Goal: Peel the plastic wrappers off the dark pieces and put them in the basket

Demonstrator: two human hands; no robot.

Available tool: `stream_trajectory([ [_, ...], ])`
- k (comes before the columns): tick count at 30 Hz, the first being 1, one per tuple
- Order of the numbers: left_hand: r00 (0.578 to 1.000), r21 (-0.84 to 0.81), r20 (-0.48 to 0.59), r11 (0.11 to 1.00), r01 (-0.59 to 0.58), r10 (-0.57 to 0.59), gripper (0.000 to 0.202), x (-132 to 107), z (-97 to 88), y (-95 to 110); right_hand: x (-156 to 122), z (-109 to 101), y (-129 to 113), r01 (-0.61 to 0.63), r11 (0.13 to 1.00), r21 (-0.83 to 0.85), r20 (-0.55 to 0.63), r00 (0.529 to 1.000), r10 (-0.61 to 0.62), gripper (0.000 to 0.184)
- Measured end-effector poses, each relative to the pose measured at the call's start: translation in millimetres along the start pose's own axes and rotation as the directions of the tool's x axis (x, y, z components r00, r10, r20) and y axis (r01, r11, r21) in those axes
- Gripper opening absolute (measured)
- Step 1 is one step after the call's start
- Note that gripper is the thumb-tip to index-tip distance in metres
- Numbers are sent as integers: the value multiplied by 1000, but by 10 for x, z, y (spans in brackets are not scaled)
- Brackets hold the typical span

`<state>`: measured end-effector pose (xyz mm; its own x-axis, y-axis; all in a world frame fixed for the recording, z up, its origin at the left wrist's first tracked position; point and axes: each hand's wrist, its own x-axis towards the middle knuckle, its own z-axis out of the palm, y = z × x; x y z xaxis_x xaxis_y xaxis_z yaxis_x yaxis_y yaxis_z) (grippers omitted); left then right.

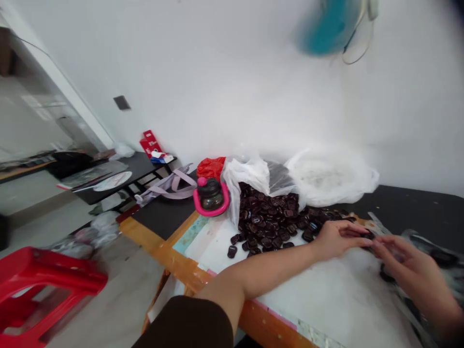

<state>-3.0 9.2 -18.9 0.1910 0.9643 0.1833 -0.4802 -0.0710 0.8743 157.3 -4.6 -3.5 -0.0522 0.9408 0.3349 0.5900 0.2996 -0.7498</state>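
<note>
My left hand (335,239) reaches across the table and pinches a small dark plastic piece (369,235) between thumb and fingertips. My right hand (408,261) meets it from the right, its thumb and fingers closed at the same piece. Motion blurs the fingertips, so the piece's details do not show. Beside the left forearm lies a heap of glossy dark brown rounded pieces (266,217), spilling out of a white plastic bag (250,171). Under the right hand are more dark pieces (387,273) and clear plastic, partly hidden.
A white paper sheet (308,295) covers the wooden-edged board (268,324). Behind the heap are a white bag (333,176), a red bag (210,168) and a pink-and-black bottle (211,195). A red stool (54,268) stands at left. Something teal (328,26) hangs above.
</note>
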Motion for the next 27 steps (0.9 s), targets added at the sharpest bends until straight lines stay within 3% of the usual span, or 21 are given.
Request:
stream_trajectory([
  [4,998,54,4,997,56,-57,47,-13,35,121,-15,-43,-176,56,998,33,75,996,-58,27],
  [9,998,150,58,988,-25,17,34,54,26,162,31,-46,-269,67,991,118,33,997,-72,28],
  [16,998,254,17,965,-70,67,28,28,72,207,54,-64,-274,35,979,202,59,997,-48,24],
  [22,980,382,33,904,-193,196,18,57,23,194,75,-91,-269,42,989,142,25,999,-46,21],
  [27,970,499,69,834,-236,234,11,93,-5,167,78,-184,-337,-49,982,185,127,992,26,24],
])
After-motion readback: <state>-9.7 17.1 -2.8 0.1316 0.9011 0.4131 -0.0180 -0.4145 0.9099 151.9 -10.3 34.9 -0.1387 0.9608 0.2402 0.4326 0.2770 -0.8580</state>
